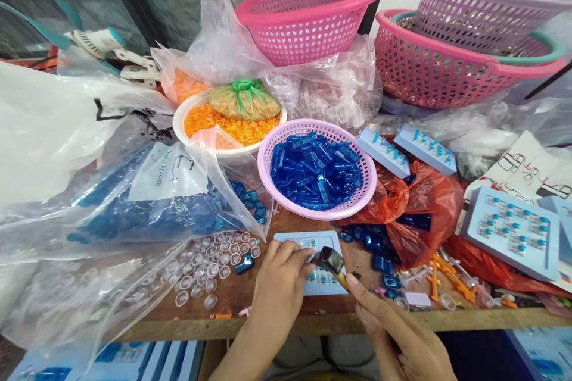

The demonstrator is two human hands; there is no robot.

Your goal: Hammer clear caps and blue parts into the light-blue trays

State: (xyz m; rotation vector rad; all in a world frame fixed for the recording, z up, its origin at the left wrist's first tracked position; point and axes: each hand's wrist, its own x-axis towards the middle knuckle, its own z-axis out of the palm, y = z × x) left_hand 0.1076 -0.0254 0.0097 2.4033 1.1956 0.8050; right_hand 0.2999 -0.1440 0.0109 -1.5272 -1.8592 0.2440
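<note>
Head view: the widest thing is the brown wooden table (322, 325); with the work tray as the clock's centre, a large clear plastic bag of blue pieces (147, 214) sprawls between nine and ten o'clock. Far off at twelve sits a bright pink perforated plastic basket (308, 41), and at one to two o'clock another pink perforated basket (429, 83). Nearer at twelve, a round lilac plastic basket (263, 175) holds a heap of translucent blue pieces; at eleven, a white round bowl (179, 125) carries orange rings. A crumpled red plastic bag (440, 196) lies at two.

The pale-blue rectangular tray (333, 237), set with small blue-centred clear pieces, lies on the table between the hands.

From about five o'clock, the right hand (379, 315) has its grip closed around the yellowish handle of a small black-headed hammer (329, 259), whose head hangs above the tray. From about eight, the left hand (279, 271) reaches over the tray, its fingertips bunched close beside the hammer head; whether that grip pinches anything cannot be told. Loose clear plastic rings (210, 271) scatter at nine o'clock.
</note>
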